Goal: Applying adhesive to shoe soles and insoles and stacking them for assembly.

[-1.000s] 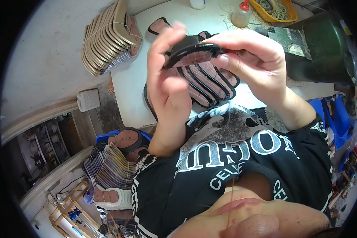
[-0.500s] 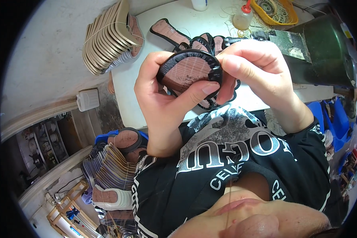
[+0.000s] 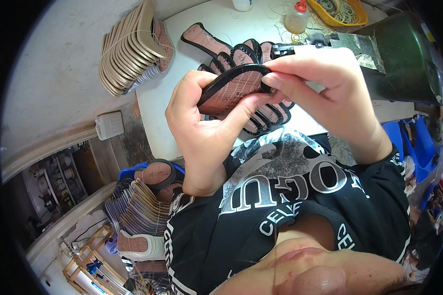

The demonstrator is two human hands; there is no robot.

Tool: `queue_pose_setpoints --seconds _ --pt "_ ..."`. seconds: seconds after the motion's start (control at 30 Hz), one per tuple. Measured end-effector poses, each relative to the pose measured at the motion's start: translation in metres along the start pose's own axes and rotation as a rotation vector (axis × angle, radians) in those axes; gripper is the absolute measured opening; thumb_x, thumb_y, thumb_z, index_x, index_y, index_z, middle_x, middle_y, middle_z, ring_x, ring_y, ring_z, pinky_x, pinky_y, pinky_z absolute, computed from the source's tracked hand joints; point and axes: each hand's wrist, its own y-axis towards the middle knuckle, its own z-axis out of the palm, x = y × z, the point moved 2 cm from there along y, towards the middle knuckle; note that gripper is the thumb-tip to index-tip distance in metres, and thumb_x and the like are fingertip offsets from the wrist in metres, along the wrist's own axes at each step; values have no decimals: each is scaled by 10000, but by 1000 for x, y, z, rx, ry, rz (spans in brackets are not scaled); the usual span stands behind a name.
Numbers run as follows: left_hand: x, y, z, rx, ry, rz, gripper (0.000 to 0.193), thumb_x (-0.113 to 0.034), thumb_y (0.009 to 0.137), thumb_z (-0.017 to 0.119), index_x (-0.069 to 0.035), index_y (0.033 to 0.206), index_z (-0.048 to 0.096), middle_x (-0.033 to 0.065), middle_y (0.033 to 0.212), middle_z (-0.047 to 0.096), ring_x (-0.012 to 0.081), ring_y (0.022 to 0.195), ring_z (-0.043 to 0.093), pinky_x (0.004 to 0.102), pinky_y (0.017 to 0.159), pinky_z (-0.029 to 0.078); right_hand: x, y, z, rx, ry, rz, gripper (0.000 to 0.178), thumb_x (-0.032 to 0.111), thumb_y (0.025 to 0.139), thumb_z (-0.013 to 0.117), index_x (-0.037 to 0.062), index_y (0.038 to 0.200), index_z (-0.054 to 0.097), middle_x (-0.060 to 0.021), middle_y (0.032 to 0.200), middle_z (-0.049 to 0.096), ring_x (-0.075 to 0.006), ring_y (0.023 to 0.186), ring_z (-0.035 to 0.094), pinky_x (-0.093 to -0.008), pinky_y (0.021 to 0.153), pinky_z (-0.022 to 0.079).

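My left hand (image 3: 204, 115) grips a shoe insole (image 3: 231, 93) above the table, its thumb on the pinkish-brown face and its fingers round the far side. Black edging runs along the insole's rim. At the rim's right end, my right hand (image 3: 325, 86) pinches the edging between thumb and forefinger. The insole is tilted, so its face shows at a slant. Beneath and behind my hands, several similar black-edged insoles (image 3: 243, 54) lie overlapping on the white table (image 3: 165, 105); my hands partly hide them. One insole (image 3: 206, 39) sticks out at the pile's far left.
A tied stack of beige-edged soles (image 3: 125, 54) stands at the table's left. A red-capped bottle (image 3: 297, 22), a white cup (image 3: 242, 5) and a yellow basket of cords (image 3: 337, 19) sit at the back. A dark green machine (image 3: 403, 54) is at right. More bundled soles (image 3: 138, 201) fill the lower left.
The insole has tipped, showing its face at a steeper slant. My right thumb and forefinger have closed nearer its edge, and my left thumb has shifted along the face.
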Motion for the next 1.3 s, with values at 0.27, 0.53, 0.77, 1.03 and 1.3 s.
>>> queue_pose_setpoints --seconds 0.27,0.53,0.77,1.03,1.3 --pt "-14 3 12 -43 -297 -96 385 -70 649 861 -31 881 557 5 785 620 58 723 566 204 639 447 -7 -8 11 -25 856 242 208 -37 875 605 -69 1079 630 -120 842 658 -202 716 681 -290 660 571" --pt "-7 2 9 -23 -258 -56 395 -80 651 864 -34 889 552 11 793 634 56 727 573 203 647 452 -5 -3 2 59 876 414 183 31 894 606 -60 1045 653 -120 827 664 -181 692 680 -270 644 562" --pt "-6 0 12 -30 -312 -74 398 -72 673 851 -26 920 542 32 839 656 72 763 603 216 676 480 -11 -5 6 34 850 391 196 37 882 624 -26 1063 667 -102 773 657 -167 650 671 -230 558 512" --pt "-3 0 14 -43 -325 -49 391 -62 681 846 -23 916 537 32 837 652 71 757 602 210 668 479 -11 -4 8 24 853 429 201 39 879 624 -25 1064 669 -82 758 649 -132 611 634 -215 541 484" --pt "4 -4 21 -117 -167 14 396 -74 664 862 -26 875 531 4 763 595 58 694 561 210 600 456 -8 -10 21 -183 762 411 207 53 877 627 -25 1064 669 -52 810 641 -53 579 473 -197 510 368"
